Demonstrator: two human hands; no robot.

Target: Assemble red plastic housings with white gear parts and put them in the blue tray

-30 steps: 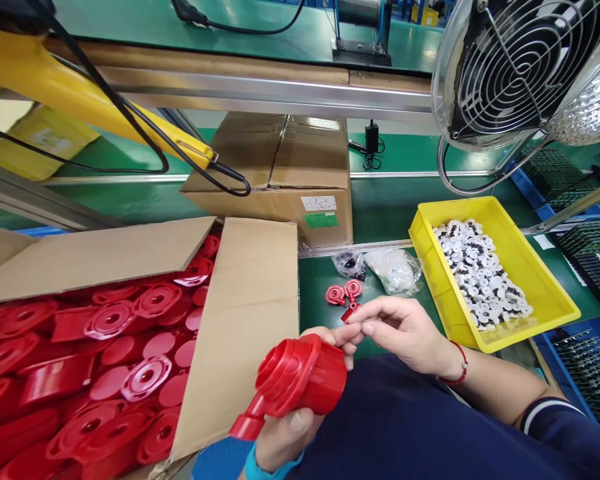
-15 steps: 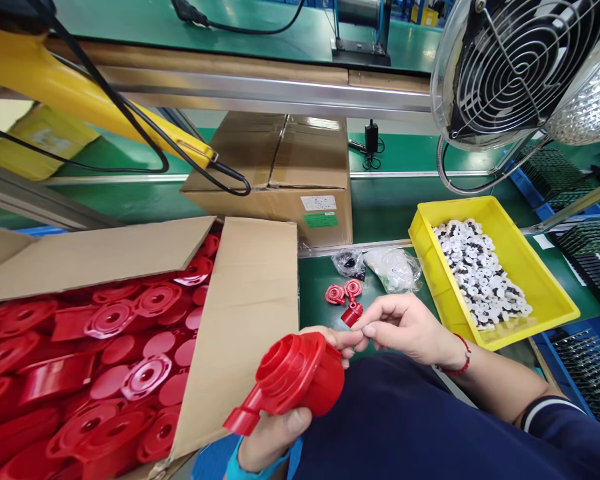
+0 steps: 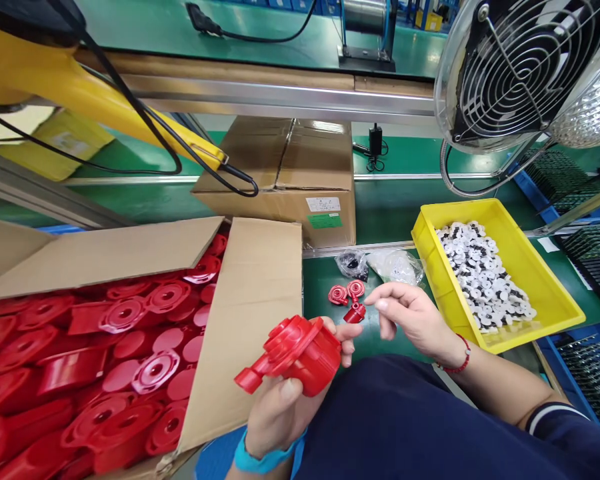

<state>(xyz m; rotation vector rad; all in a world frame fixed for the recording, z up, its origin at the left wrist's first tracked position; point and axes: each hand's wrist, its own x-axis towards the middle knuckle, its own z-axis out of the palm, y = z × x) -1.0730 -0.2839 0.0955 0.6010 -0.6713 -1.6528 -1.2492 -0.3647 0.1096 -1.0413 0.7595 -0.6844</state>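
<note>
My left hand [image 3: 285, 408] is wrapped round a red plastic housing [image 3: 303, 357], which has a stepped round top and a short side spout pointing left. Its fingertips show past the housing's right side. My right hand [image 3: 416, 319] is apart from it, with thumb and forefinger spread and nothing visible between them. Just left of its fingertips lies a small red cylindrical part [image 3: 355, 312] on the green bench. Behind that are two small red round parts [image 3: 355, 289]. An open cardboard box [image 3: 260, 293] full of similar red housings [image 3: 156, 371] stands on my left.
A yellow bin [image 3: 540, 293] with many white and black pieces stands at right. Clear plastic bags [image 3: 395, 265] lie beside it. Behind is a closed carton [image 3: 325, 160]. A fan [image 3: 515, 80] and a yellow arm [image 3: 145, 113] with a cable hang overhead. Blue trays of circuit boards [image 3: 587, 367] are far right.
The fingertips of my two hands, together before, have come apart. My right hand has opened its fingers near the small red parts. My left hand has tilted and raised the housing slightly.
</note>
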